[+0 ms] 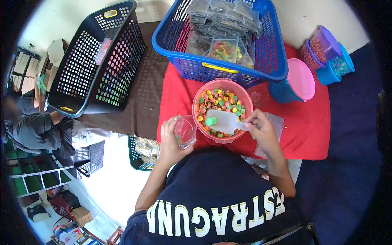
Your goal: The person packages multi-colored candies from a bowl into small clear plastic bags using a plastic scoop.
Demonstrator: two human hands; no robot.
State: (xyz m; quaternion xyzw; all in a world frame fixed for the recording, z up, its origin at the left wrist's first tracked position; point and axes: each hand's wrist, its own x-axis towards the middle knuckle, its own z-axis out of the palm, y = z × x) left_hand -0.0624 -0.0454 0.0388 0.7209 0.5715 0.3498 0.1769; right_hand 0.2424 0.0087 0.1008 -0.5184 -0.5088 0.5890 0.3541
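My left hand point(170, 141) is wrapped round a clear plastic cup point(186, 130), tilted beside the bowl, with a bit of green showing in it. In my right hand point(262, 130) is the handle of a white scoop point(223, 122). A few green pieces lie in the scoop, which is over the pink bowl point(196, 122). Small round candy-like pieces point(222, 100) in red, yellow, green and brown fill much of that bowl. Just right of the bowl lies a clear plastic bag point(277, 122), partly behind my right hand.
A blue basket point(220, 73) full of flat packets point(222, 20) stands behind the bowl. Left of it is a black basket point(116, 77). Lidded tubs point(290, 83) stand at the right on the red cloth point(306, 134). Another person point(36, 126) is at far left.
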